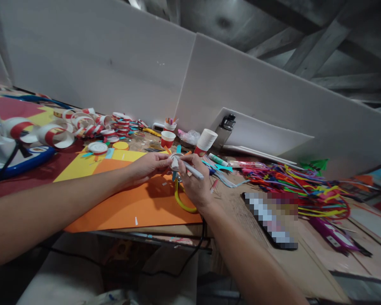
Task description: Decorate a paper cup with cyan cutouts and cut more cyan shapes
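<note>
Over the orange sheet (136, 203), my left hand (154, 165) pinches the edge of a small round paper-cup craft piece (177, 156). Orange and blue strips stick out around its rim. My right hand (195, 182) is closed around a white pen-shaped thing (193, 170), whose front end is against or just over the craft piece; contact is unclear. A white lump shows at that end, its kind too small to tell. Below my right hand lies a yellow curved handle (181, 204), partly hidden. White paper scraps lie on the sheet.
Behind my hands stand a red-and-white paper cup (167, 139) and a stack of cups (205, 142). Cut cup rings (82, 123) pile up at left. Colourful pipe cleaners (292, 182) and a phone (269, 220) lie at right. White boards (241, 80) rise at the back.
</note>
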`<action>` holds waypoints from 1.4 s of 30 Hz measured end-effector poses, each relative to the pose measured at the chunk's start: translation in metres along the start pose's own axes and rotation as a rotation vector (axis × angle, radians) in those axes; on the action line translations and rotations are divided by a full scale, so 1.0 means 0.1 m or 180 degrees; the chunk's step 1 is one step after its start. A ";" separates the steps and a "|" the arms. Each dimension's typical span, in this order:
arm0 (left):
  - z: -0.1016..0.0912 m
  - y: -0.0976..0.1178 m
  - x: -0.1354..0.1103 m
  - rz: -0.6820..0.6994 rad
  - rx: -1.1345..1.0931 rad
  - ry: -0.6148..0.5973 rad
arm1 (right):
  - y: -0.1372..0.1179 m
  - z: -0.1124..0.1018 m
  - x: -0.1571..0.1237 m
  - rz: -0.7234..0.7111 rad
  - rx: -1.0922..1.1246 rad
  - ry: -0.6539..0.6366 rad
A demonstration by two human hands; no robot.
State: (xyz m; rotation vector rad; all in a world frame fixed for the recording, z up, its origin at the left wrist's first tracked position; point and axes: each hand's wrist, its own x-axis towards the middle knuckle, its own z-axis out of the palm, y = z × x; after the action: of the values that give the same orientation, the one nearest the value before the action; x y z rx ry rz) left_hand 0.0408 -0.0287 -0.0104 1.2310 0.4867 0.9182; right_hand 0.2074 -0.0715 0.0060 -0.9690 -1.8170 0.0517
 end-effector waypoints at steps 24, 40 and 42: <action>-0.02 -0.01 0.00 0.0114 0.0304 -0.0048 | 0.00 0.00 0.00 -0.0143 -0.0037 -0.0044; 0.04 0.03 -0.02 0.0061 0.0188 0.0008 | 0.01 0.02 0.01 -0.0092 -0.0187 -0.0012; 0.05 0.04 -0.02 0.0032 0.0184 0.0020 | 0.01 0.02 0.01 -0.0074 -0.0185 -0.0007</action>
State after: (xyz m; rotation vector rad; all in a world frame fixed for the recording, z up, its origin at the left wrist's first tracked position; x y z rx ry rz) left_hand 0.0416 -0.0332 -0.0056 1.2843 0.5155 0.9223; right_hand 0.2066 -0.0692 0.0056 -0.9887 -1.8402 -0.0146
